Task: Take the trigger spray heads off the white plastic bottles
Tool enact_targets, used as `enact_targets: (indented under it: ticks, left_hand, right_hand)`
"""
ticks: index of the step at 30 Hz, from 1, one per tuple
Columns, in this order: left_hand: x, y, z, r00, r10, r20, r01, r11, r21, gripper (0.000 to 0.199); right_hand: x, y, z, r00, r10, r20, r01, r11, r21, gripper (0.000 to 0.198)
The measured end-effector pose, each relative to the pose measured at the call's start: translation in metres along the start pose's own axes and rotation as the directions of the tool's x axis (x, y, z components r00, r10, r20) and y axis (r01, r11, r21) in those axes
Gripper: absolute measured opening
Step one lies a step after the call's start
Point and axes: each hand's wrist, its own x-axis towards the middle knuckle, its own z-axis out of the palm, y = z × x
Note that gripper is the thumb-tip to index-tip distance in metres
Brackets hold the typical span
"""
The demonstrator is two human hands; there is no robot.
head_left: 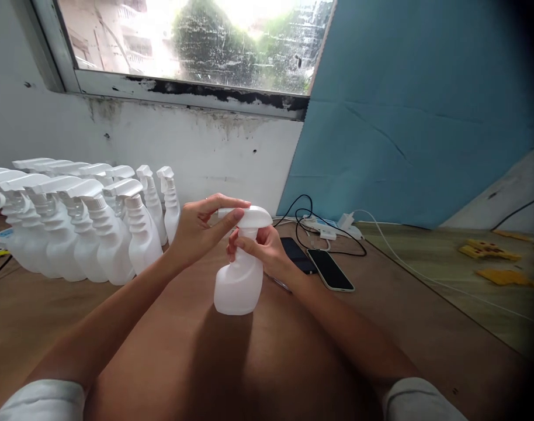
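A white spray bottle (238,286) is held nearly upright over the brown table in front of me, its shadow falling toward me. My left hand (208,225) pinches the nozzle end of its white trigger head, thumb along the side and fingers on the far side and top. Around the bottle's neck, just below the head, the fingers of my right hand (267,248) are wrapped. The trigger is mostly hidden by my fingers. Whether the bottle's base touches the table I cannot tell.
Several white spray bottles (111,240) stand in rows at the left by the wall. On the right lie a phone (330,270), a dark flat device (295,252), a power strip (332,227) and tangled cables. The table (153,351) ends at the right above a floor with yellow pieces (490,250).
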Motion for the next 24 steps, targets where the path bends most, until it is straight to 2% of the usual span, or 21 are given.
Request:
enact_targets:
  ticks: [5, 12, 18, 24]
  left_hand:
    - [0.0023, -0.0018, 0.0001, 0.996, -0.066, -0.061, 0.071, 0.994, 0.082, 0.019]
    - [0.0022, 0.0009, -0.0002, 1.0, -0.012, -0.012, 0.012, 0.999, 0.05, 0.015]
    - [0.003, 0.0012, -0.0013, 1.0, -0.003, 0.0, 0.003, 1.0, 0.027, 0.015]
    - [0.0035, 0.0002, -0.0013, 0.999, -0.031, 0.012, 0.031, 1.0, 0.002, 0.017]
  right_hand:
    - [-0.003, 0.0056, -0.0017, 0.998, -0.06, 0.004, 0.06, 0.993, 0.103, 0.028]
    - [-0.0009, 0.0009, 0.001, 1.0, -0.029, -0.011, 0.03, 0.999, 0.04, 0.027]
    - [-0.0022, 0.0083, -0.0021, 0.999, -0.038, -0.018, 0.04, 0.99, 0.136, 0.029]
    - [-0.0024, 0.0098, -0.0015, 0.999, -0.014, -0.038, 0.018, 0.992, 0.128, 0.03]
